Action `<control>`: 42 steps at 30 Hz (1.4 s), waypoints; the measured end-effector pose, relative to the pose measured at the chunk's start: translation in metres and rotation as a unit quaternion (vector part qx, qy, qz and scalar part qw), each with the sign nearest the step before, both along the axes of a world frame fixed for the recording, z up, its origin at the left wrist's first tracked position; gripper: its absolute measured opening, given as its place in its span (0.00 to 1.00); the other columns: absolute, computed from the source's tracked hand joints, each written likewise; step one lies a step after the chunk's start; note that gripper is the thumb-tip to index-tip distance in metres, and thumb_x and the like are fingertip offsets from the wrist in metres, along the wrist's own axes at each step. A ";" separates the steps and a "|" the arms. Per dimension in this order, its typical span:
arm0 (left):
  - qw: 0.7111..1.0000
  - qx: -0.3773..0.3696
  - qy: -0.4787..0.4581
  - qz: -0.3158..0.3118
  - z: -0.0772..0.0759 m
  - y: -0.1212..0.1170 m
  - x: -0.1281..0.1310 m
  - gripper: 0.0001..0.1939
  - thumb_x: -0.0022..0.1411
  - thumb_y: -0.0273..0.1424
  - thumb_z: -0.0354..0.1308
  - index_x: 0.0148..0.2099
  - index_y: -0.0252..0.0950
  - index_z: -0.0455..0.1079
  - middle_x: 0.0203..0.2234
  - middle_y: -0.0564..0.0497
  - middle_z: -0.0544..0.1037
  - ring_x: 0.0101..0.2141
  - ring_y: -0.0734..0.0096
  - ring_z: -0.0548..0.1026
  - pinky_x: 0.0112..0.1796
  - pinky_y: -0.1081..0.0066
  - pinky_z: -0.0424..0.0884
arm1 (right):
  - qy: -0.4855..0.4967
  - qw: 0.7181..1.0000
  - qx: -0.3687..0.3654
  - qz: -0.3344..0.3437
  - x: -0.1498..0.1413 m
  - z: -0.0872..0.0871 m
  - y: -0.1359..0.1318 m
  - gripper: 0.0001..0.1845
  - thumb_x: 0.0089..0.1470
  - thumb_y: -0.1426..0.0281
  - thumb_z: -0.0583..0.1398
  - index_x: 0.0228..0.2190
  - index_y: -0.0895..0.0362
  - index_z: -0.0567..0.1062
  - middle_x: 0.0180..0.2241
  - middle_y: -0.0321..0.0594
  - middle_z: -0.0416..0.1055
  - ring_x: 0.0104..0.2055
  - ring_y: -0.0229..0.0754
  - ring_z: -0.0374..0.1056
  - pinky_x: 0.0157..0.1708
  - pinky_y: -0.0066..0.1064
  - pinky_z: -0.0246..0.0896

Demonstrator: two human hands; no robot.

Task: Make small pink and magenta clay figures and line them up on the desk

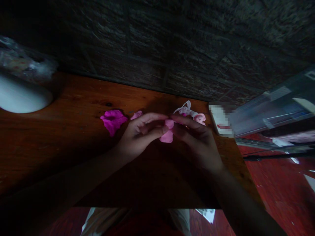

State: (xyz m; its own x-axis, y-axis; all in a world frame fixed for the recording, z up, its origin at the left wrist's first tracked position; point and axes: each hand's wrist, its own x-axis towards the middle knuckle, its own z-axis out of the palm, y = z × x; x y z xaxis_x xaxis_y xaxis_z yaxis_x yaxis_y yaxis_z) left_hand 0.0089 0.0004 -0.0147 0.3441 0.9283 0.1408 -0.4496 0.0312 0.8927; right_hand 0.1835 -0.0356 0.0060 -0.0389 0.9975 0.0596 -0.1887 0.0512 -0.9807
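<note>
Here, a pink piece [166, 136] is hovering over the wooden table [78, 105], between the person's hands; the left hand [137, 135] and right hand [200, 139] are both pinching it near the top. It's looking light, soft and easily torn, probably wanting gentle edge holds. Leftward, a magenta piece [113, 121] is lying crumpled.

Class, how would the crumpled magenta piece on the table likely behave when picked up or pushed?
The magenta piece is probably light, since it looks thin and sheet-like. Its wrinkled folds suggest it may be floppy rather than stiff. Its irregular, jagged outline makes rolling unlikely.
</note>
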 end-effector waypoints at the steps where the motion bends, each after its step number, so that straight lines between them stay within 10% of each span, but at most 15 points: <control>1: 1.000 0.005 0.001 -0.004 0.000 0.000 0.000 0.11 0.57 0.27 0.73 0.44 0.40 0.82 0.41 0.50 0.86 0.45 0.66 0.83 0.47 0.69 0.77 | 0.011 1.000 -0.010 -0.005 -0.001 0.000 0.000 0.15 0.53 0.69 0.71 0.43 0.43 0.85 0.47 0.32 0.84 0.51 0.44 0.78 0.56 0.42 0.73; 16: 0.996 0.044 0.075 0.032 0.003 -0.003 0.002 0.10 0.57 0.28 0.72 0.43 0.37 0.81 0.41 0.48 0.87 0.44 0.62 0.84 0.49 0.63 0.79 | 0.136 0.983 -0.122 0.014 -0.014 -0.004 0.004 0.12 0.44 0.68 0.73 0.34 0.44 0.85 0.36 0.30 0.84 0.44 0.45 0.78 0.57 0.45 0.68; 42: 0.998 -0.022 0.045 0.031 0.000 -0.002 0.001 0.12 0.55 0.27 0.74 0.43 0.38 0.83 0.41 0.49 0.86 0.44 0.64 0.83 0.49 0.65 0.78 | 0.068 0.995 -0.071 -0.007 -0.008 0.001 0.001 0.09 0.52 0.66 0.69 0.37 0.43 0.86 0.40 0.33 0.85 0.47 0.46 0.78 0.58 0.47 0.69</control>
